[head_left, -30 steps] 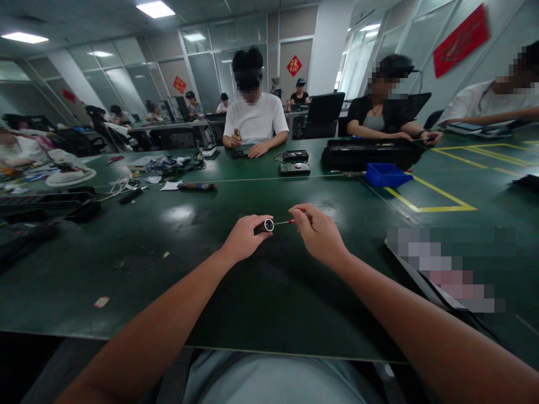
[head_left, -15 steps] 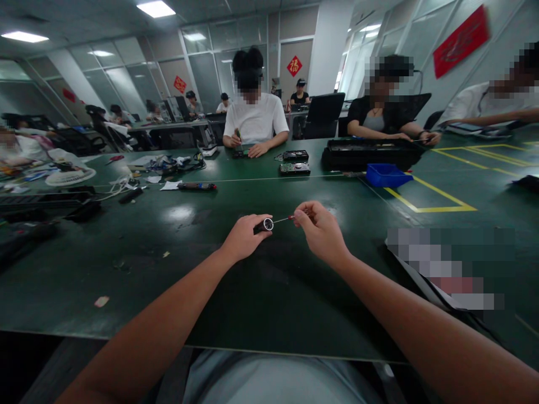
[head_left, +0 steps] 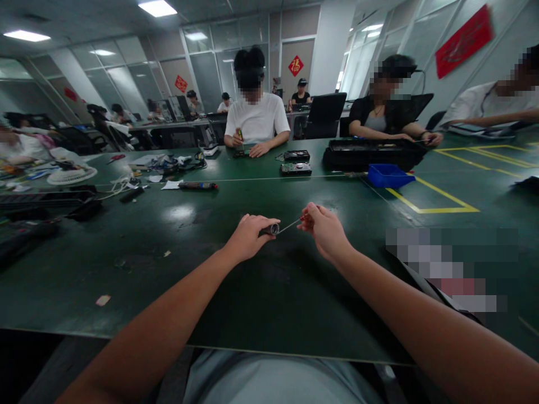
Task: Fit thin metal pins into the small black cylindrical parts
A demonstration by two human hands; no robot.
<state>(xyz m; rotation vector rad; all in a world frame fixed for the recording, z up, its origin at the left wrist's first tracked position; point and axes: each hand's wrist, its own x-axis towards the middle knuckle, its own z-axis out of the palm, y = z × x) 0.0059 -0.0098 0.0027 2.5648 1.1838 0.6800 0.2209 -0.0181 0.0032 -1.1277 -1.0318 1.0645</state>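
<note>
Dark green surface (head_left: 269, 292) in a glass-walled office (co-workers opposite); both hands' grips stay closed, left hand (head_left: 248, 238) on the small cylinder (head_left: 270, 229), right hand (head_left: 324, 230) on the thin screwdriver (head_left: 290, 225), now angled lower.

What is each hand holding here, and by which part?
The left hand grips a small dark cylinder around its body, silver end exposed. The right hand pinches a thin screwdriver by its red handle, tip at the cylinder's end.

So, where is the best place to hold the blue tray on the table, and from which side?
Grip the blue tray by its raised rim, coming from above on the near long side. It sits flat and open-topped, and the black case stands close behind it, so the far side is probably cramped.
</note>
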